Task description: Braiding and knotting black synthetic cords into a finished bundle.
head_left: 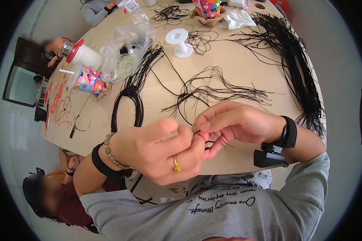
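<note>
My left hand (161,148) and my right hand (237,124) meet above the table's near edge, both closed on one thin black cord (209,142). The right thumb and index finger pinch it while the left fingertips press against it from the other side. Small loops and loose ends show under the right fingers; the exact knot is hidden. Just beyond the hands lie spread black strands (213,93). A looped bundle of black cords (130,93) rests past my left wrist, and a long thick bundle (299,68) runs along the table's right side.
A white spool (177,37) stands mid-table near a clear plastic bag (124,52). At left are a patterned cup (89,79), a white bottle with a red-rimmed lid (84,56) and red cords (60,94). Another patterned cup (207,9) stands far back. Other people sit around the table.
</note>
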A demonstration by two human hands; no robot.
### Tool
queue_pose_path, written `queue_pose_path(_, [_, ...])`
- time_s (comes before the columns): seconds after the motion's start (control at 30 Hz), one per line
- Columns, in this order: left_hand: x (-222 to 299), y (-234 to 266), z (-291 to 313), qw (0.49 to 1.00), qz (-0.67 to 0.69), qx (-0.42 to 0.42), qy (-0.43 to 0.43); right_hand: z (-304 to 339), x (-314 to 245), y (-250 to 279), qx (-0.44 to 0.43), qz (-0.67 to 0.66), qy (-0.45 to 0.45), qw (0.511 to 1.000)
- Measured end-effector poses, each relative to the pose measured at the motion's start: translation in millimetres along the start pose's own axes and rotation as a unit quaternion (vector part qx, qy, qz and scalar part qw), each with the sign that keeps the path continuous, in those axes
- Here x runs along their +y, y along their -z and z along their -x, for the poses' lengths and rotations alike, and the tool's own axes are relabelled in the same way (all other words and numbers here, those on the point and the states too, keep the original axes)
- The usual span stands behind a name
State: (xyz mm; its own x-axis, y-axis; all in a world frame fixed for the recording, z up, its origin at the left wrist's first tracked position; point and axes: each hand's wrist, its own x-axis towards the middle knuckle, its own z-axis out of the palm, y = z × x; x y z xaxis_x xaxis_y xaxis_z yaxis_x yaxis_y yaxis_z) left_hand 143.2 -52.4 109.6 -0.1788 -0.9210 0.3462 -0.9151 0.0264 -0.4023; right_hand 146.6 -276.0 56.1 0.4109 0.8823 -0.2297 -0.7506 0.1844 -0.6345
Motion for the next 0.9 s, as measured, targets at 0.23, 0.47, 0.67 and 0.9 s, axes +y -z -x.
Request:
queue_pose_path(0.23, [-2, 5, -1, 1.000, -0.004, -0.017, 0.003, 3, -2, -6, 0.025, 0.025, 0.045, 0.998])
queue_pose_path(0.47, [1, 11, -8, 0.997, -0.032, -0.075, 0.006, 9, -6, -8, 0.021, 0.080, 0.011, 0.996])
queue_pose_path(0.67, [2, 15, -13, 0.992, -0.092, -0.056, 0.064, 15, -15, -13, 0.036, 0.198, 0.032, 0.979])
queue_pose_path(0.9, [2, 17, -18, 0.979, -0.142, -0.095, 0.114, 17, -20, -11, 0.081, 0.345, 0.114, 0.928])
